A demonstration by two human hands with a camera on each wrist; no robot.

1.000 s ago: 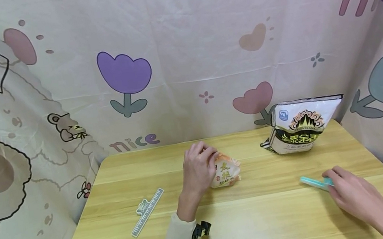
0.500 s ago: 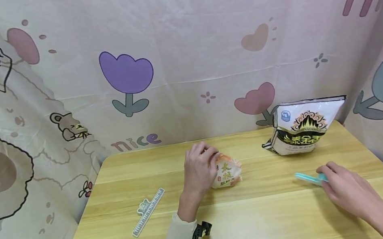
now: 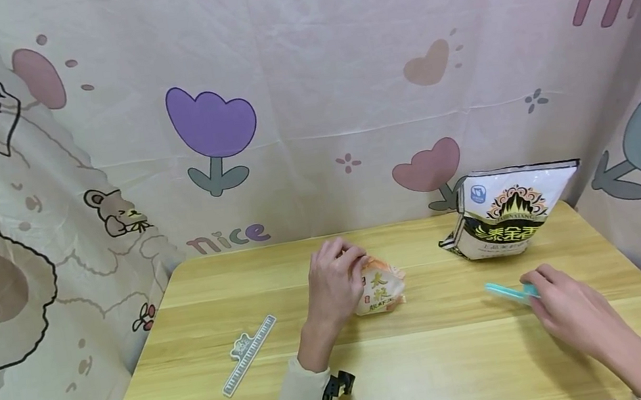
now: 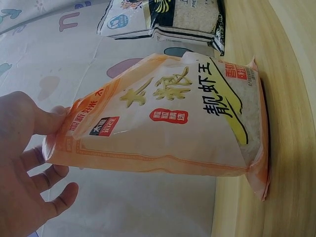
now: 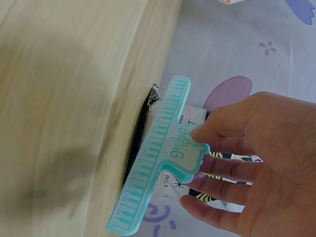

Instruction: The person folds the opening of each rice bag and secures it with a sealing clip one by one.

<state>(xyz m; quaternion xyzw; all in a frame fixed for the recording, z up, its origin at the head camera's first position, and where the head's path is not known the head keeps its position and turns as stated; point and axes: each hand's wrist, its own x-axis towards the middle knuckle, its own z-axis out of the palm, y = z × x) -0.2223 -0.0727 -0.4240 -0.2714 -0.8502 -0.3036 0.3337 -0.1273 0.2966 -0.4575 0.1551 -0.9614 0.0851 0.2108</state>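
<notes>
Printed cloth [image 3: 307, 58] hangs behind wood-grain table [image 3: 431, 376]. Biggest container: white-and-black bag [image 3: 502, 222], standing at the table's far right, label reads RICE; pale grains show through a clear patch near its base in the left wrist view. Next, orange-and-white bag [image 4: 163, 118], mid-table, upright, bottom on the table, well apart from the big one; clear lower corner, pale grains inside. Can't tell if either top is sealed. Hands: left hand [image 3: 334, 280] grips the orange bag's top edge, thumb on the printed face; right hand [image 3: 565, 310] pinches the teal clip [image 5: 148, 158] by its tab, above the table, near side of the big bag. White clip [image 3: 248, 357], piano-key print, lies flat at left.
</notes>
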